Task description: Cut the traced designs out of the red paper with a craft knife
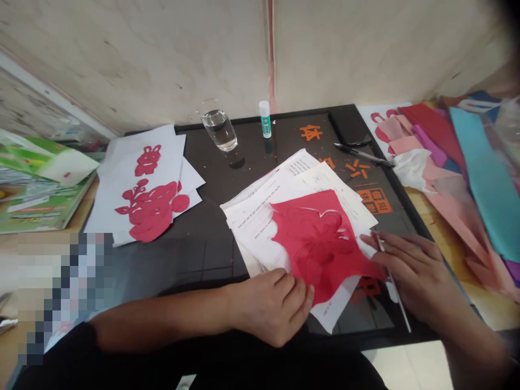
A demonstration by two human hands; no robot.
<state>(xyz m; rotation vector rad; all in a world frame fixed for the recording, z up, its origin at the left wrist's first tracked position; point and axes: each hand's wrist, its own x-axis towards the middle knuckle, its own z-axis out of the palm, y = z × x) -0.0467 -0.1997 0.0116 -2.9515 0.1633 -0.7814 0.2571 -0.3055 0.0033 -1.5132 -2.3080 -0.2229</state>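
Looks like a paper-cutting craft corner to me, maybe at home, definitely not a proper shop. A dark cutting mat (211, 260) is sitting on a wooden counter (439, 238) against a scuffed plaster wall (142, 54), strips of coloured paper (487, 173) are lying beside it, and red cut-outs (152, 211) and a glue stick (265, 119) are sitting around.

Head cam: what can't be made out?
Head view only:
Printed text on papers: too small.
Middle of thin stick: hidden by right hand.
Edge of red paper: under left hand.
Lower-left object: blurred by pixelated patch.
Coloured paper strips: cut off by right edge.
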